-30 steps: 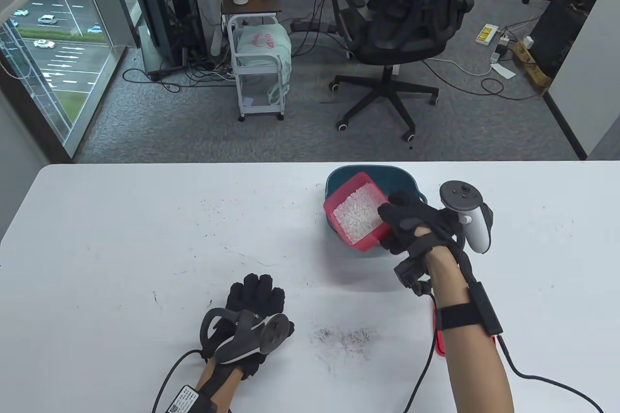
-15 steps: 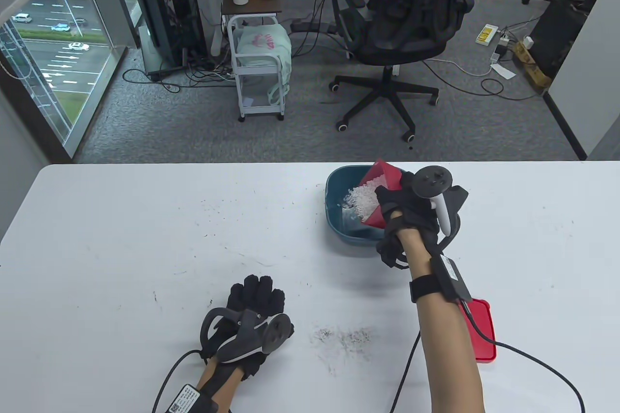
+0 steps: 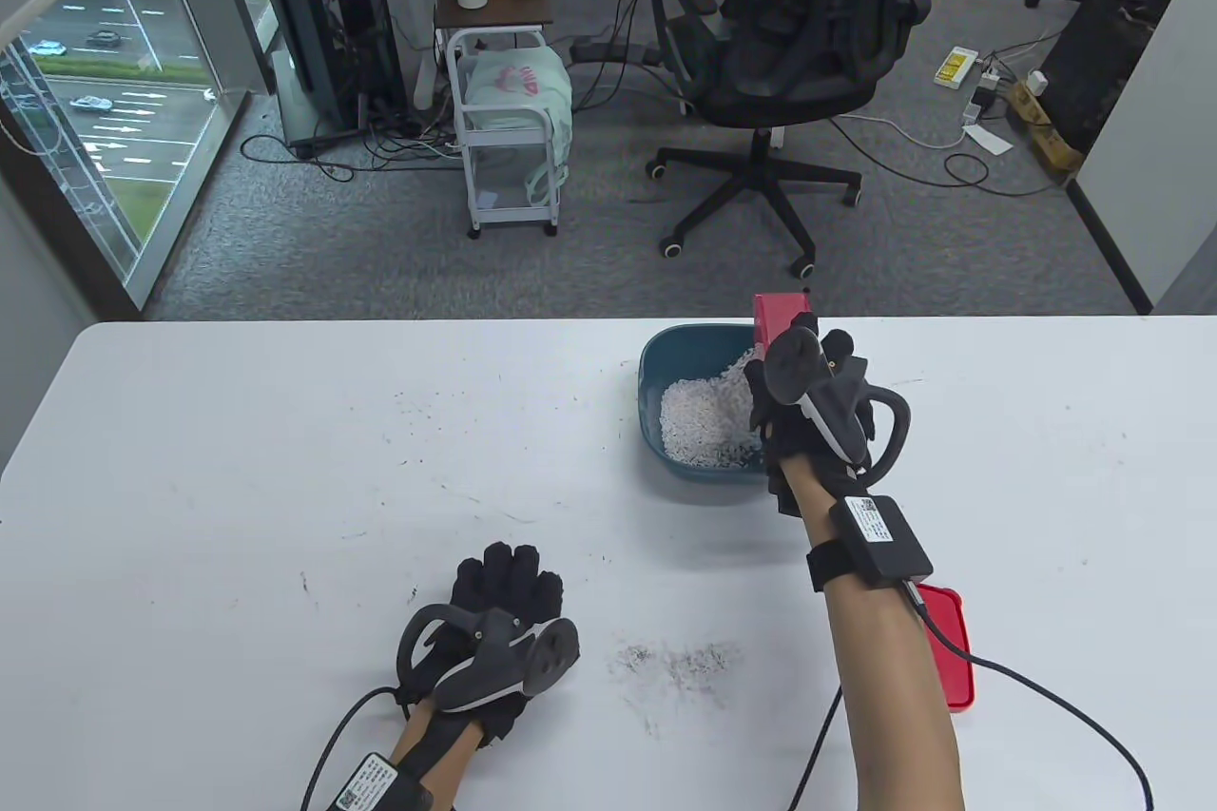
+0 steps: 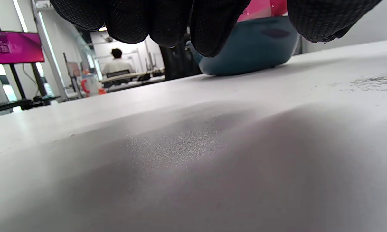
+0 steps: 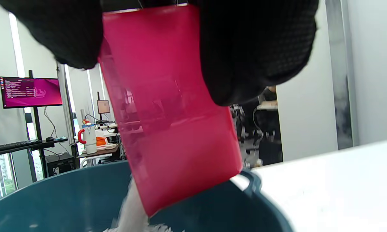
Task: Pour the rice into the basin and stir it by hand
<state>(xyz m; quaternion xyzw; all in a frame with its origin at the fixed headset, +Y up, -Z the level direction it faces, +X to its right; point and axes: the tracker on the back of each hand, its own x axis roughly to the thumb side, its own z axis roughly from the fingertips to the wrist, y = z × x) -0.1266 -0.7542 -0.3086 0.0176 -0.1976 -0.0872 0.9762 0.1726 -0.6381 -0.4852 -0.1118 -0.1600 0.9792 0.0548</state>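
Red plastic, the box (image 3: 780,317) is tipped steeply, mouth down, over the far right part of the blue basin (image 3: 666,355), and the right hand (image 3: 808,412) grips it, fingers curled round its sides. In the right wrist view the box (image 5: 167,106) hangs from the gloved fingers (image 5: 254,48) with its lower edge inside the basin (image 5: 68,193), and white rice (image 5: 129,212) runs from its lower corner. Rice (image 3: 704,421) lies heaped in the basin, which stands on the white table (image 3: 238,469) at its far edge, right of the middle.

The left hand (image 3: 499,602) rests on the table near the front, well apart from the basin and to its left, fingers loosely bent and holding nothing. A red lid (image 3: 951,649) lies flat on the table near the right forearm. A dark smudge (image 3: 680,664) marks the table between the left hand and the lid.
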